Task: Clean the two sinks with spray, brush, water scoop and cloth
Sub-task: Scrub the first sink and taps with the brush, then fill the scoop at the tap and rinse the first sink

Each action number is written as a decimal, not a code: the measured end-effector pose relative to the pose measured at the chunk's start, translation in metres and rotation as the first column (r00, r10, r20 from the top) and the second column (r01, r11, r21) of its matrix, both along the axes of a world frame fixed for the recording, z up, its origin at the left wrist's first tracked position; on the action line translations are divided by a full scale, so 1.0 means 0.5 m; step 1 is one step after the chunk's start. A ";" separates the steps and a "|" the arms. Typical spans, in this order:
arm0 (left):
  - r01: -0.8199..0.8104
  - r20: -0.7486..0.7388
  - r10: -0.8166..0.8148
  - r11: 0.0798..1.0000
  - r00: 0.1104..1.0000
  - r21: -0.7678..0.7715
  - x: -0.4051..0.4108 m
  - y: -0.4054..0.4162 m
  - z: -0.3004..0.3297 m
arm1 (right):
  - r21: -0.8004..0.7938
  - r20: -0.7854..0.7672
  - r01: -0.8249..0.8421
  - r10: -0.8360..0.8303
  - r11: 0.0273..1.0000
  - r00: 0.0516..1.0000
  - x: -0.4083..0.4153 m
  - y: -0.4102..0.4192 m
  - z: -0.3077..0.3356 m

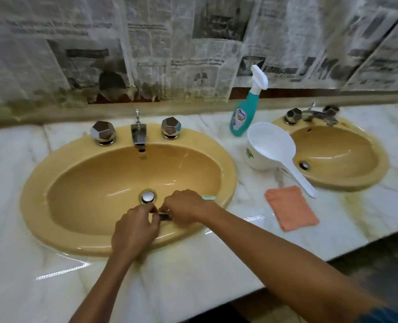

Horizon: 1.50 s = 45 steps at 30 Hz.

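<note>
Both my hands are low in the near part of the left yellow sink (39,183), just in front of its chrome drain plug (148,197). My right hand (186,209) grips a small brush whose pale green handle end (208,197) sticks out behind the knuckles. The brush's dark head (164,216) lies between the hands, and my left hand (135,227) pinches at it with curled fingers. The right sink (347,183) lies further along the counter. Between the sinks stand a teal spray bottle (241,117) and a white water scoop (266,148), with an orange cloth (291,207) lying flat.
The left sink has a chrome tap (138,134) and two faceted knobs (102,132). Another tap set (314,115) sits behind the right sink. Newspaper (170,43) covers the wall above the marble counter (146,287). The counter's front edge runs diagonally at the lower right.
</note>
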<state>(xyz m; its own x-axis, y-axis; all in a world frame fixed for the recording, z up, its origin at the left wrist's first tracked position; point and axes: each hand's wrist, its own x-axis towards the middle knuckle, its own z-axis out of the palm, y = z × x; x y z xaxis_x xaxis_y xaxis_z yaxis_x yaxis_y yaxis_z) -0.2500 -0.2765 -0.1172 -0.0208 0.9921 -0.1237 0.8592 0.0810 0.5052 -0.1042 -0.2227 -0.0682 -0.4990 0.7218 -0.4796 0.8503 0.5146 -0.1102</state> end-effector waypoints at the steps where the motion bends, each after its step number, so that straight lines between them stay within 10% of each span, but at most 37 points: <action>1: -0.017 0.041 0.018 1.000 0.999 -0.007 0.002 0.002 -0.001 | 0.047 -0.088 0.082 -0.077 0.996 0.993 0.026 -0.020 -0.006; 7: -0.046 0.180 0.064 0.994 0.982 -0.102 0.007 0.009 -0.007 | 0.033 -0.732 0.688 -0.451 0.725 0.510 0.186 -0.187 -0.039; 15: -0.161 0.597 0.071 0.982 0.799 0.098 0.226 -0.020 0.046 | -0.267 -0.745 0.882 -0.664 0.389 0.067 0.401 -0.282 -0.054; 26: 0.331 0.197 -0.389 0.903 0.900 0.274 0.640 -0.009 0.009 | -0.206 -0.737 0.947 -0.676 0.248 0.016 0.678 -0.233 -0.010; 35: 0.403 -0.296 -0.321 0.872 0.900 0.279 0.707 -0.028 -0.082 | -0.162 -0.683 0.888 -0.698 0.431 0.215 0.773 -0.153 -0.030; 45: 0.361 -0.243 -0.296 0.884 0.924 0.297 0.608 -0.033 -0.086 | -0.099 -0.717 0.842 -0.625 0.530 0.309 0.763 -0.078 -0.065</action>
<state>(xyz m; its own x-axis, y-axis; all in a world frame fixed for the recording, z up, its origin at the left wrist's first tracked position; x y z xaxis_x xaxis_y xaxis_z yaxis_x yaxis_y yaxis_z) 0.0542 -0.2932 -0.1602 0.3236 0.9278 0.1859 0.8870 -0.3658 0.2818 0.2772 -0.2616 -0.1009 0.2412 0.9694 -0.0450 0.6473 -0.1952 -0.7368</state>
